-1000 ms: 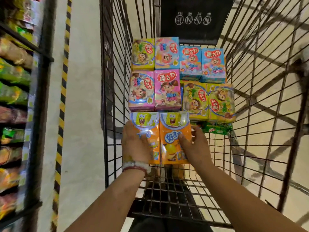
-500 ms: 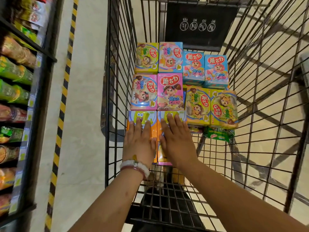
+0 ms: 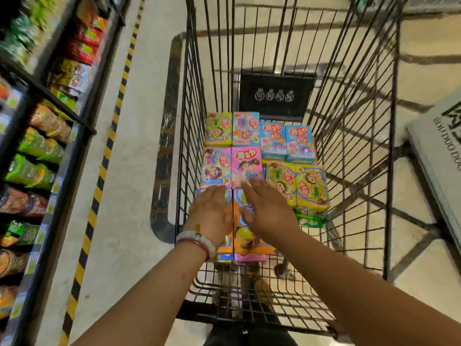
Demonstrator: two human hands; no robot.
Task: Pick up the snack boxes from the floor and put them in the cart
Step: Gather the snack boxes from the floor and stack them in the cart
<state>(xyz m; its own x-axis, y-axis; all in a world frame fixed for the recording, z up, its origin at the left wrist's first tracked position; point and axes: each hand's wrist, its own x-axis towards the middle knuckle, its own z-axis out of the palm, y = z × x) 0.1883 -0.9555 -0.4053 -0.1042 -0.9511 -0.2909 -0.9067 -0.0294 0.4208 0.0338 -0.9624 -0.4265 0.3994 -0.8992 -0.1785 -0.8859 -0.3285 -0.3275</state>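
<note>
Snack boxes fill the far half of a black wire cart, packed edge to edge in rows: yellow and pink ones along the left wall, blue ones behind on the right, yellow-green ones in front of those. Two orange boxes lie flat side by side nearest the viewer, against the left wall, with a pink box edge showing under them. A small green packet peeks out beneath the yellow-green boxes.

Open wire floor shows at the near end of the cart and along its right side, where nothing touches the wall.

Both arms reach in from the near edge. The left hand, with bracelets at the wrist, is held palm down over the left orange box, fingers straight and close together. The right hand is held flat over the right orange box, fingers straight and slightly spread, tips reaching the pink box ahead. Whether the palms press the boxes or hover just above cannot be told.

Shelves of bagged snacks line the left, beyond a yellow-and-black floor stripe.
</note>
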